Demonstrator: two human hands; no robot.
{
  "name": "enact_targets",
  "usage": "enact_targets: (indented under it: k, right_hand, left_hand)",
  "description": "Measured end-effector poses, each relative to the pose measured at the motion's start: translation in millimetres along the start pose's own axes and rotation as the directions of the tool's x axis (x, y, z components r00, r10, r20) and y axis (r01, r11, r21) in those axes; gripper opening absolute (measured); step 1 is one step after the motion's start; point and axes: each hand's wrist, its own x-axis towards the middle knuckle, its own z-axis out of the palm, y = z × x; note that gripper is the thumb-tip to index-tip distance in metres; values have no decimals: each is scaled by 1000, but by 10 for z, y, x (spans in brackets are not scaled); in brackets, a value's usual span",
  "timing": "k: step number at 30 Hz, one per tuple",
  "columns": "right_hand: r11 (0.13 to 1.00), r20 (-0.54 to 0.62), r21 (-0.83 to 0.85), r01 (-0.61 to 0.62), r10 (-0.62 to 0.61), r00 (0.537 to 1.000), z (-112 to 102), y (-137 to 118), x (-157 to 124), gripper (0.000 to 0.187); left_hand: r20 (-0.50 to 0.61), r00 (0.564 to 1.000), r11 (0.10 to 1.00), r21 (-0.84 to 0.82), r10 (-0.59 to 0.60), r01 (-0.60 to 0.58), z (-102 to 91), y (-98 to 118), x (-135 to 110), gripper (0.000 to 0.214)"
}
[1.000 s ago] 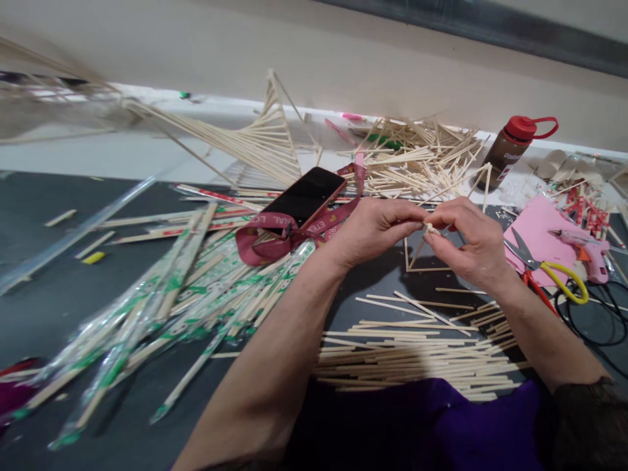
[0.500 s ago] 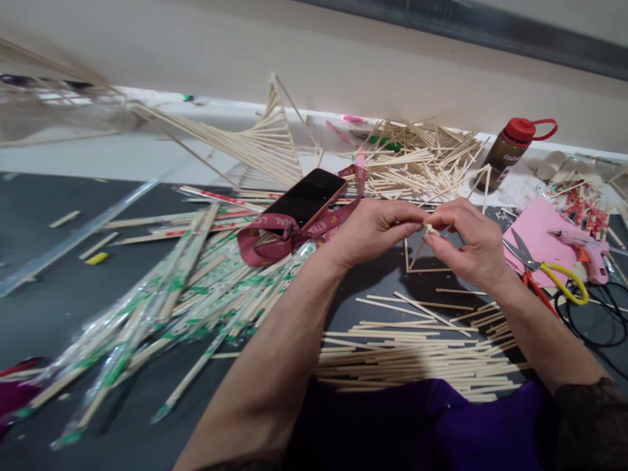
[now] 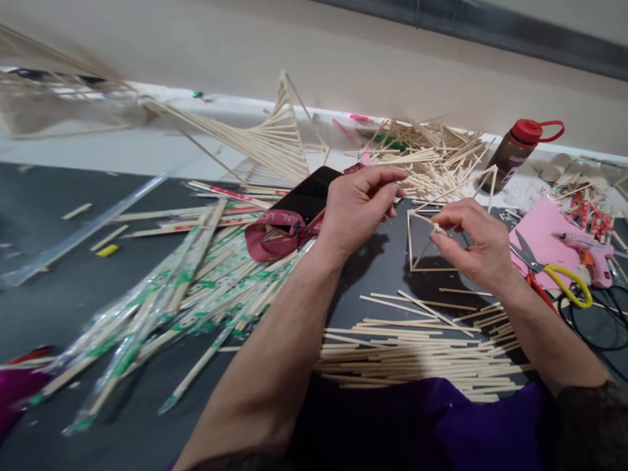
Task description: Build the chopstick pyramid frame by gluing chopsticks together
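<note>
My right hand pinches a glued corner of a small frame of thin wooden sticks between thumb and index finger. A pale lump marks that corner, and the frame's far peak rises behind the hand. To the left, my left hand hovers apart from the frame, index finger stretched and the others loosely curled, with nothing visible in it. Beneath both hands, loose wooden sticks lie in a rough row on the dark tabletop. Just behind my left wrist is a phone with a dark red strap.
Green-and-clear wrapped chopsticks spread over the left side. Behind stand a twisted stick model, a stick heap and a red-capped bottle. At right lie scissors, pink paper and a pink glue gun with its black cord.
My left hand has let go of the frame's corner and moved up and left. My right hand keeps hold of the corner. The view has shifted slightly.
</note>
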Motion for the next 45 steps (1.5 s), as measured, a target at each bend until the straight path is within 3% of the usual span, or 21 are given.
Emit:
enact_targets:
  k: [6,11,15,22,45]
  right_hand:
    - [1000,2,9,15,-15,1000,8,12,-1,7]
    - [1000,0,16,22,-22,1000,17,18,-7,8]
    - [1000,9,5,22,-22,1000,14,21,-7,8]
    - [1000,-3,5,26,-26,1000,23,30,-8,7]
    - [1000,-11,-2,30,-30,999,30,40,-1,6]
  left_hand:
    - [193,981,998,52,32,-43,-32,84,-26,22]
    - [425,902,995,22,76,-94,-141,153,-36,31]
    - [525,845,993,-4,102,-118,-191,143,-18,50]
    - [569,805,974,26,170,-224,-127,165,-43,50]
    - [527,827,971,14,194,-237,-49,176,-71,31]
